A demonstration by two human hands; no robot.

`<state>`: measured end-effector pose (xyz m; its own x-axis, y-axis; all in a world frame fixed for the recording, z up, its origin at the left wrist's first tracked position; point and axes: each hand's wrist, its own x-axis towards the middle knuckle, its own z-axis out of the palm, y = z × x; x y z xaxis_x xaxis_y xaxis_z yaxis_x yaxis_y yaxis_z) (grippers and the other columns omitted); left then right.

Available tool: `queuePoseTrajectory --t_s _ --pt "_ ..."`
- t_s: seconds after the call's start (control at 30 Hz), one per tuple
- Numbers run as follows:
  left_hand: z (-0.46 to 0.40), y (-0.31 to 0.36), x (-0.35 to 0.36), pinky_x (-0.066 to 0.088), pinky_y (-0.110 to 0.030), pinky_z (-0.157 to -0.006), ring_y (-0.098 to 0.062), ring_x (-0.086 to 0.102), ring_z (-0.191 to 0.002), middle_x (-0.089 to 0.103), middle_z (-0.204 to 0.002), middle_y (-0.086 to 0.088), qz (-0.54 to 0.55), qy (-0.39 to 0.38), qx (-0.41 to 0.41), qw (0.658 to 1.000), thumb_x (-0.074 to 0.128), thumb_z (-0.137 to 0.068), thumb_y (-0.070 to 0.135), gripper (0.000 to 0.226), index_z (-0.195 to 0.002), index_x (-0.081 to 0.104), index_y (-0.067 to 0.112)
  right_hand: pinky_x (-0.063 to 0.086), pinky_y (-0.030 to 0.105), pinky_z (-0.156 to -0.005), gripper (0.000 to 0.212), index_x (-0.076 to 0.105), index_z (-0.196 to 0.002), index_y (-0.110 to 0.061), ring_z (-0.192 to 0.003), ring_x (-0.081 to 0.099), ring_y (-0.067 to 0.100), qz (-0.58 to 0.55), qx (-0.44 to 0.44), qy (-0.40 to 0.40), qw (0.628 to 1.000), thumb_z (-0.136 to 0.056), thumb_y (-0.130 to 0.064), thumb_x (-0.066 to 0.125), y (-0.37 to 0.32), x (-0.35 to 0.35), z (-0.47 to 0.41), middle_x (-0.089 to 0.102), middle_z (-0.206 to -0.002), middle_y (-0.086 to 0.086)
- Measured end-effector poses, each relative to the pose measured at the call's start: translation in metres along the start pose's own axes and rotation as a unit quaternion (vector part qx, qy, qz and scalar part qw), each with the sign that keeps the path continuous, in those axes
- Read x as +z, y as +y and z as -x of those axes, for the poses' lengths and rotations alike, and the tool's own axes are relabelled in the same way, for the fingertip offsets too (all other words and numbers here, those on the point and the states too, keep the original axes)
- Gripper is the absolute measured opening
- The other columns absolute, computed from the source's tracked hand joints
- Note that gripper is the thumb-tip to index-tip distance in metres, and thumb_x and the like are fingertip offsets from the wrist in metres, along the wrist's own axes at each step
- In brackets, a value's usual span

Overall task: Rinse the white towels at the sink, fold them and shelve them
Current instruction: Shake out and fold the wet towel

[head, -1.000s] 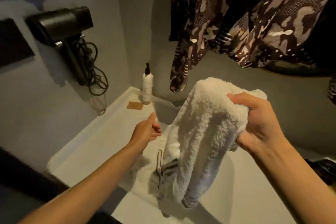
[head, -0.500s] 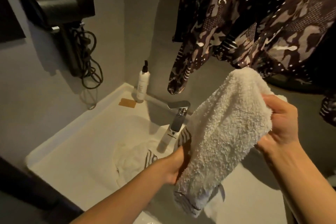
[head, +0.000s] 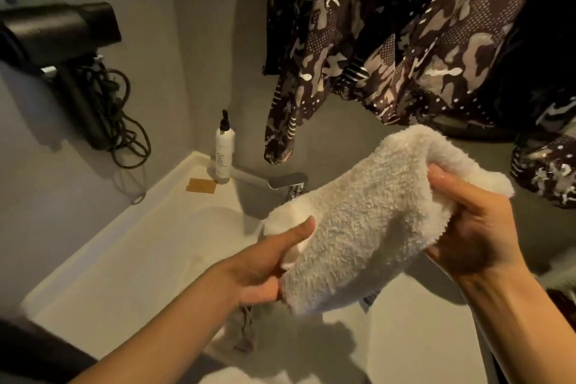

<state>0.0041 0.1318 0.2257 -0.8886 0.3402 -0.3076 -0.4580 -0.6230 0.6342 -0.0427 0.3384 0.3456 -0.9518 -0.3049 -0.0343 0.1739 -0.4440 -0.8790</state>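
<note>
Gripping fluffy white towel [head: 367,227], left hand [head: 265,268], right hand [head: 473,237].

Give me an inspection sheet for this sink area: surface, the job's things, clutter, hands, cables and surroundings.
Surface: white sink basin, looks bare on its left side; no water seen running from the tap.
Job's things: white towel held above the basin; a second cloth lies in the basin below it.
Clutter: pump bottle upright in the back corner; small tan pad lying beside it.
Hands: left hand grips the towel's lower end, right hand its upper end.
Cables: dark cord bundled under the wall-hung hair dryer.
Surroundings: grey walls; patterned dark garment hangs above the tap.
</note>
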Motion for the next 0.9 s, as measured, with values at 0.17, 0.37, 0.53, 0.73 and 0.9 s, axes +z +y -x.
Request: queuePoseTrajectory --t_s 0.17,0.37,0.53,0.73,0.9 --pt "0.030 0.043 -0.015 0.059 -0.036 -0.083 -0.024 0.073 -0.092 0.075 -0.103 -0.013 -0.065 0.053 0.003 0.996 0.066 -0.089 0.030 0.030 -0.108 0.078 0.010 0.061 0.026 -0.060 0.027 0.084 -0.072 -0.021 -0.075 0.077 0.012 0.058 0.012 0.002 0.998 -0.075 -0.009 0.060 -0.006 -0.014 0.009 0.079 -0.082 0.001" --pt "0.037 0.049 -0.015 0.047 -0.046 -0.108 -0.033 0.066 -0.118 0.069 -0.129 -0.016 -0.103 0.108 -0.032 0.988 0.057 -0.092 0.054 0.052 -0.129 0.070 0.019 0.062 0.028 -0.062 0.018 0.084 -0.078 -0.015 -0.074 0.077 0.015 0.040 0.009 0.040 0.998 -0.075 -0.012 0.066 -0.006 -0.013 0.007 0.079 -0.084 0.004" --pt "0.039 0.070 -0.010 0.045 -0.045 -0.111 -0.030 0.064 -0.120 0.060 -0.139 -0.023 -0.157 0.116 0.042 0.980 0.071 -0.090 0.024 0.050 -0.136 0.061 0.008 0.061 0.027 -0.059 0.017 0.076 -0.093 -0.010 -0.069 0.075 0.015 0.070 0.015 0.025 0.997 -0.085 -0.006 0.061 -0.007 -0.006 0.007 0.078 -0.079 0.004" --pt "0.059 0.120 -0.002 0.052 -0.018 -0.048 -0.002 0.061 -0.056 0.064 -0.080 0.005 -0.163 0.181 0.371 0.896 0.056 -0.097 0.012 0.013 -0.106 0.058 0.021 0.062 0.033 -0.072 0.022 0.079 -0.104 -0.011 -0.091 0.076 0.023 0.217 0.050 -0.021 0.975 -0.086 -0.010 0.065 -0.029 -0.033 0.013 0.079 -0.104 0.008" --pt "0.083 0.147 0.013 0.044 -0.011 -0.043 0.001 0.053 -0.047 0.061 -0.060 0.010 -0.245 0.160 0.442 0.848 0.054 -0.097 0.015 0.009 -0.096 0.056 0.023 0.057 0.044 -0.083 0.018 0.081 -0.097 -0.007 -0.084 0.073 0.032 0.366 0.109 -0.064 0.922 -0.082 -0.015 0.074 -0.055 -0.052 0.004 0.077 -0.098 0.019"
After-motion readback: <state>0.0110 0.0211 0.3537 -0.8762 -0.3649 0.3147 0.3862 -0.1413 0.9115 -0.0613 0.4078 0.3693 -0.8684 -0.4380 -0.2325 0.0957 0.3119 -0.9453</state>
